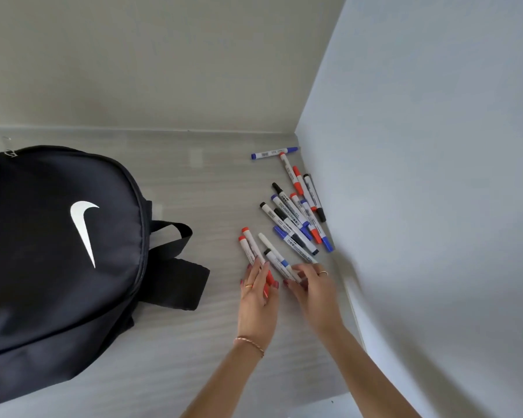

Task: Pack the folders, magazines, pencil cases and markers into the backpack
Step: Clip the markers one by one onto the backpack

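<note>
Both forearms reach in from the near edge. Left hand (258,292) lies on two red-capped markers (249,247), its fingers (255,271) straight and slightly spread over them; right hand (310,286) curls its fingers (296,274) round a few markers at the near end of the scattered pile (296,215) by the wall (420,176). Black backpack (58,242) lies well apart on the counter (194,182), its zip seemingly closed. Judged step: gathering markers; next, bunch them, lift, and open the bag
</note>
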